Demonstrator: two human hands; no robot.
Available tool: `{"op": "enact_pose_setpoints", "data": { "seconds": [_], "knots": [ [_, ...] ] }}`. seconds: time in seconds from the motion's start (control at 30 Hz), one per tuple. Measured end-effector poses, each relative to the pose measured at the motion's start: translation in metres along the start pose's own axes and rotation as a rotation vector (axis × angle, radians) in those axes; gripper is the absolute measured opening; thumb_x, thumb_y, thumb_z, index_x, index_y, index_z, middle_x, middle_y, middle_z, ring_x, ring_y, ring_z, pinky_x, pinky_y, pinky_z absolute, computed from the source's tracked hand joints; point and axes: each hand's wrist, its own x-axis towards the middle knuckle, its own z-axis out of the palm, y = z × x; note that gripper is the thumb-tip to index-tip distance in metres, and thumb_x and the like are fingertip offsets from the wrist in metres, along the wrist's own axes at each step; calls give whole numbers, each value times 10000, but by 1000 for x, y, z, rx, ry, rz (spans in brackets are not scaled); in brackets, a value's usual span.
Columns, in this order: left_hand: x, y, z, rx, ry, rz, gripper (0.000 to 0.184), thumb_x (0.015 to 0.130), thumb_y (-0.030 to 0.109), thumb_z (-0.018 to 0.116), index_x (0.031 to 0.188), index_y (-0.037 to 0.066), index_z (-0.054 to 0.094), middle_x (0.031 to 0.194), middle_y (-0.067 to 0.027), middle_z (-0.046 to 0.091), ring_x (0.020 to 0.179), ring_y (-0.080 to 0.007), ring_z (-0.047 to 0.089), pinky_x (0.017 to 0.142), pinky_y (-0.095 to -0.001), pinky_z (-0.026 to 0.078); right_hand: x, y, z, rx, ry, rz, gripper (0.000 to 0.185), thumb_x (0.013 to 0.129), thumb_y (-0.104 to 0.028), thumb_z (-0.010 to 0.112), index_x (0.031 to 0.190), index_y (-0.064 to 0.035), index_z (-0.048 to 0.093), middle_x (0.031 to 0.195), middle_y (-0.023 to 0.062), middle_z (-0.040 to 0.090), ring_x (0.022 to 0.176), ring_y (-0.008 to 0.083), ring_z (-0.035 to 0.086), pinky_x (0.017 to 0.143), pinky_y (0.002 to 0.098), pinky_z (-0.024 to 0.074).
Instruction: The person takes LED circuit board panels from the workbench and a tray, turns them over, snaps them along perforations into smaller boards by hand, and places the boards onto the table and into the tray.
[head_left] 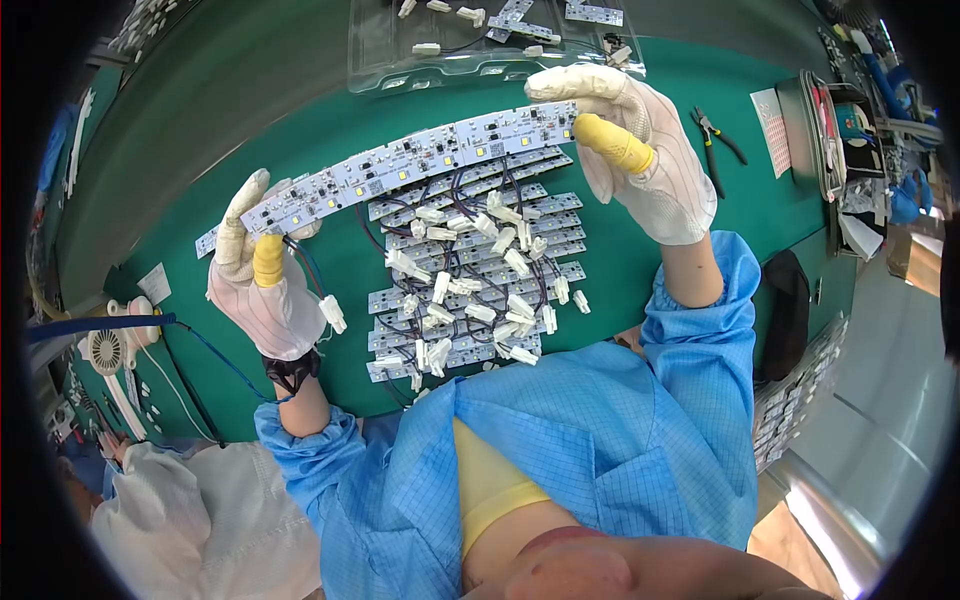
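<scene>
A long white LED circuit strip [410, 160] is held up, tilted, with its right end higher. My left hand [265, 275], in a striped glove with yellow finger covers, pinches its left end. At the right end, my right hand [645, 150], gloved the same way, grips it between thumb and fingers. Dark wires with a white connector [332, 314] hang beside my left hand. Below the held strip lie several stacked strips [560, 205] with tangled dark wires and many white connectors [440, 287] on the green mat [620, 300].
A clear plastic tray [400, 70] with strips and connectors is at the top. Pliers [715, 140] lie right of my right hand, near a metal box [810, 135]. A small white fan [107, 350] stands left. A person in white [210, 510] is at lower left.
</scene>
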Motion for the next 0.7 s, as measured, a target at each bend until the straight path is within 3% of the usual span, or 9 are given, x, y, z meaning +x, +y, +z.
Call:
{"op": "enact_pose_setpoints", "data": {
  "seconds": [0.17, 0.27, 0.33, 0.4, 0.47, 0.5, 0.57, 0.63, 0.7],
  "knots": [
    [-2, 0, -3, -69, -23, -25, 539, 827, 207, 699, 1238, -69, 487, 1031, -178, 624, 817, -170, 620, 726, -238, 498, 1, -4, -2, -37, -24, 10, 397, 924, -366, 540, 1139, -37, 594, 605, -26, 519, 464, 17, 405, 485, 170, 301],
    [-7, 3, 6, 73, 47, 94, 526, 806, 197, 718, 1210, -59, 500, 1055, -210, 620, 844, -192, 633, 736, -255, 507, 3, -4, 2, -55, -12, 43, 360, 946, -333, 508, 1141, -42, 594, 619, -21, 528, 506, 31, 444, 522, 178, 340],
    [-10, 3, 9, -262, -64, 126, 454, 808, 179, 708, 1152, -59, 531, 1048, -233, 625, 844, -216, 651, 745, -297, 520, 7, -1, 8, -34, 0, 48, 345, 955, -318, 496, 1142, -44, 594, 626, -18, 536, 539, 42, 474, 545, 181, 366],
    [-1, 7, 4, 7, -51, -48, 347, 825, 159, 676, 1054, -80, 571, 1010, -235, 641, 800, -257, 668, 751, -335, 534, 10, 8, 13, -94, 70, -68, 333, 961, -306, 486, 1127, -40, 596, 654, -7, 560, 620, 70, 539, 580, 186, 410],
    [-3, -3, -3, -76, -93, -108, 308, 849, 143, 650, 1036, -89, 574, 1033, -237, 636, 845, -260, 663, 773, -320, 528, 8, 7, 5, 54, 1, 113, 359, 943, -313, 518, 1121, -6, 576, 709, 25, 591, 660, 109, 578, 646, 224, 459],
    [-1, -13, -2, 32, -40, 15, 317, 875, 167, 632, 1049, -92, 575, 1074, -237, 624, 896, -257, 653, 801, -321, 520, 8, 5, 3, 88, 3, 152, 413, 923, -349, 543, 1136, 4, 565, 714, 30, 589, 661, 111, 573, 649, 227, 460],
    [-2, -9, 3, -42, -41, 11, 343, 878, 190, 631, 1068, -89, 570, 1097, -237, 614, 917, -258, 647, 816, -320, 515, 6, 3, 4, 116, 11, 195, 470, 903, -386, 567, 1150, 13, 555, 718, 35, 587, 662, 112, 568, 652, 230, 461],
    [0, -2, 6, -38, -81, 38, 444, 868, 248, 641, 1144, -83, 534, 1149, -240, 587, 983, -265, 625, 882, -339, 488, 4, 2, 11, 189, 46, -10, 559, 867, -427, 598, 1185, 27, 528, 726, 40, 585, 663, 104, 560, 626, 221, 456],
    [1, -2, 13, 6, -34, 73, 434, 889, 159, 609, 1222, -81, 469, 1156, -249, 580, 1053, -283, 593, 949, -367, 441, 1, -7, 10, 209, 42, 38, 519, 850, -305, 634, 1224, 27, 495, 804, 58, 594, 675, 105, 570, 612, 228, 470]
  ]
}}
